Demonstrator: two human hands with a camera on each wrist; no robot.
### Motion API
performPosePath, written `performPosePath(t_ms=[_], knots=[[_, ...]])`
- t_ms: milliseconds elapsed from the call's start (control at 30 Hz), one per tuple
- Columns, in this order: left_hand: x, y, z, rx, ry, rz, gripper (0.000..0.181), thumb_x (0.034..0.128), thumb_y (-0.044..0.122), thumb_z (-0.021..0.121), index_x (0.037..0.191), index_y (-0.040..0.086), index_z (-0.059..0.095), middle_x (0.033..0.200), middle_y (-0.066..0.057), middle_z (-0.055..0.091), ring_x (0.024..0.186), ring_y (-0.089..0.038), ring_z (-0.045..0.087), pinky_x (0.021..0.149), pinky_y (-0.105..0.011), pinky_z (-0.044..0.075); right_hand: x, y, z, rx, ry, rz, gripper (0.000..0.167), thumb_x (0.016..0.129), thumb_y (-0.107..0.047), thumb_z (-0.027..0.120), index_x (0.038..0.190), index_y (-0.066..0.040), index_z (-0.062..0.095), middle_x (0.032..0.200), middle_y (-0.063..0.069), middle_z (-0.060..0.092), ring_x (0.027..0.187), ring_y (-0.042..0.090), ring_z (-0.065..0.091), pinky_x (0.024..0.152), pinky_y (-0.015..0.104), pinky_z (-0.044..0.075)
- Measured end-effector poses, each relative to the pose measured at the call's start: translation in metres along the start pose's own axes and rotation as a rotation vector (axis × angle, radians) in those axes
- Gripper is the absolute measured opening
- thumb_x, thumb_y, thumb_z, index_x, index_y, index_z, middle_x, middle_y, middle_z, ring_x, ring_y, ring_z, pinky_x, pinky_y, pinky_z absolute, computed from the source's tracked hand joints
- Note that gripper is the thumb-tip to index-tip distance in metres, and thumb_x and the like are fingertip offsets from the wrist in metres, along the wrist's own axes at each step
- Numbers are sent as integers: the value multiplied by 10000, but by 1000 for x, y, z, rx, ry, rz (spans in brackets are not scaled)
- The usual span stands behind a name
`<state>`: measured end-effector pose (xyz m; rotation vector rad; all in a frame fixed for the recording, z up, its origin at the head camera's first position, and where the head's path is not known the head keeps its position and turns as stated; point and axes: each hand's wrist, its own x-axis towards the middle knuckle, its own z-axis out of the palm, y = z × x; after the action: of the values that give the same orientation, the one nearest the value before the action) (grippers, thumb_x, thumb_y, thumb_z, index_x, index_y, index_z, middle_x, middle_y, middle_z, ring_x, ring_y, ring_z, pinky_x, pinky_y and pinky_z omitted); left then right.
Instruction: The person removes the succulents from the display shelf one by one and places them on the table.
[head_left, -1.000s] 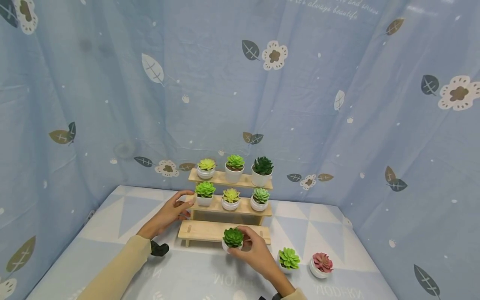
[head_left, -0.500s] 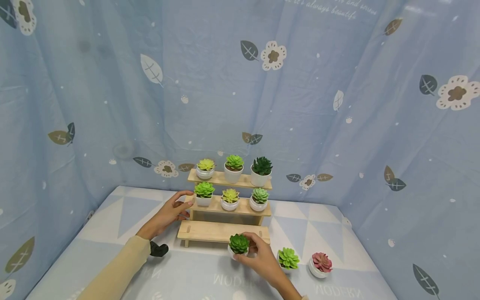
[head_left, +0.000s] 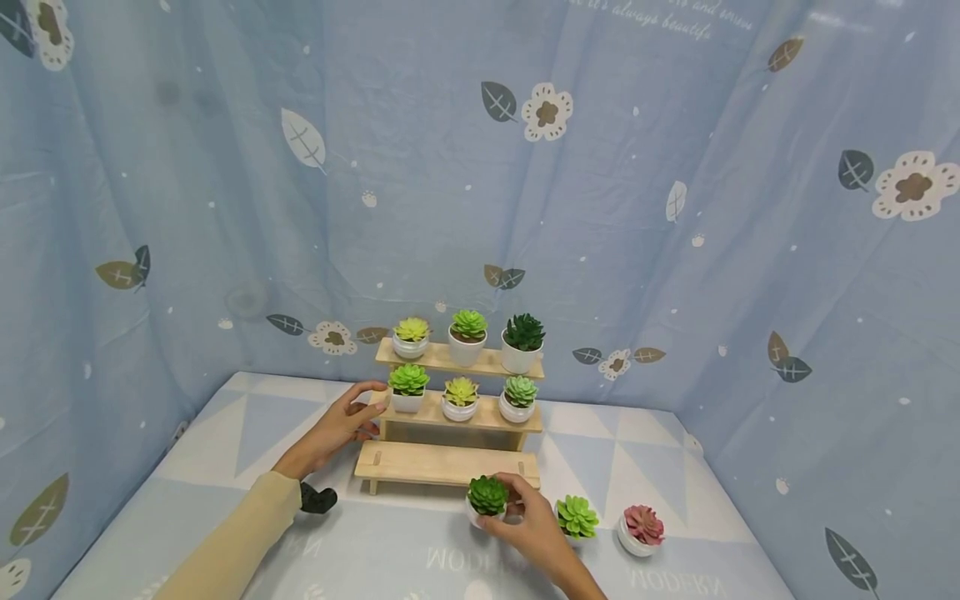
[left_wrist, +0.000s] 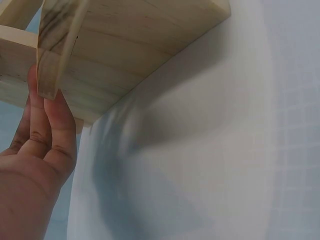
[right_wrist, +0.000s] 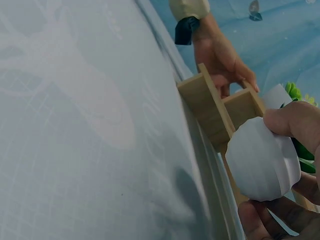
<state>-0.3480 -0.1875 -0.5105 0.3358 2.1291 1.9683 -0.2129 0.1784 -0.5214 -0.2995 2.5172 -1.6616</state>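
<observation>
A three-tier wooden stand (head_left: 447, 464) holds six potted succulents on its upper two tiers; its lowest tier is bare. My left hand (head_left: 341, 427) grips the left end of the middle tier, and in the left wrist view the hand's fingers (left_wrist: 62, 120) lie against the wood (left_wrist: 135, 40). With thumb and fingers, my right hand (head_left: 536, 529) holds a dark green succulent (head_left: 487, 495) just in front of the lowest tier's right part. In the right wrist view its white pot (right_wrist: 262, 160) is pinched, tilted in that view, between thumb and fingers.
To the right of my right hand stand a bright green succulent (head_left: 577, 517) and a pink one (head_left: 641, 529) on the patterned tablecloth (head_left: 645, 450). A blue curtain (head_left: 420, 208) hangs behind the stand. A dark object (head_left: 318, 499) is beside my left sleeve.
My right hand has moved right and slightly toward the front with the dark green succulent, away from the lowest tier. My left hand has stayed at the stand.
</observation>
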Motion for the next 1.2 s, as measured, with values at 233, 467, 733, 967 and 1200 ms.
performPosePath(t_ms=[233, 467, 733, 967, 1200], knots=[[1, -1, 0, 3, 5, -3, 556, 1011, 441, 661, 1499, 284, 445, 1190, -188, 566, 954, -368, 638, 845, -467, 546, -3, 6, -1, -55, 25, -10, 673, 845, -330, 875, 1396, -88, 573, 1127, 47, 636, 1017, 211, 606, 814, 287, 535], [1, 1, 1, 5, 4, -2, 559, 1010, 443, 661, 1501, 287, 444, 1181, -190, 566, 969, -385, 634, 837, -453, 546, -8, 9, -4, -66, 27, 10, 673, 865, -349, 856, 1413, -88, 564, 1144, 59, 625, 1018, 214, 600, 807, 286, 532], [0, -1, 0, 6, 3, -4, 559, 1011, 442, 661, 1499, 282, 443, 1189, -189, 564, 967, -388, 634, 835, -454, 545, -12, 16, -2, -40, 29, 46, 703, 856, -344, 865, 1421, -61, 556, 1106, 68, 637, 951, 218, 623, 764, 296, 537], [0, -1, 1, 19, 10, -4, 565, 1004, 455, 666, 1498, 290, 446, 1190, -190, 571, 958, -369, 638, 834, -452, 547, -15, 19, -1, -15, 42, 74, 730, 850, -325, 871, 1430, -34, 538, 1097, 78, 632, 930, 222, 622, 765, 319, 531], [-1, -1, 1, 21, 17, -4, 565, 1006, 462, 659, 1501, 293, 444, 1182, -190, 573, 962, -375, 638, 829, -442, 548, -15, 20, -3, 0, 48, 89, 717, 857, -318, 866, 1426, -31, 537, 1109, 85, 627, 952, 221, 622, 780, 337, 531]])
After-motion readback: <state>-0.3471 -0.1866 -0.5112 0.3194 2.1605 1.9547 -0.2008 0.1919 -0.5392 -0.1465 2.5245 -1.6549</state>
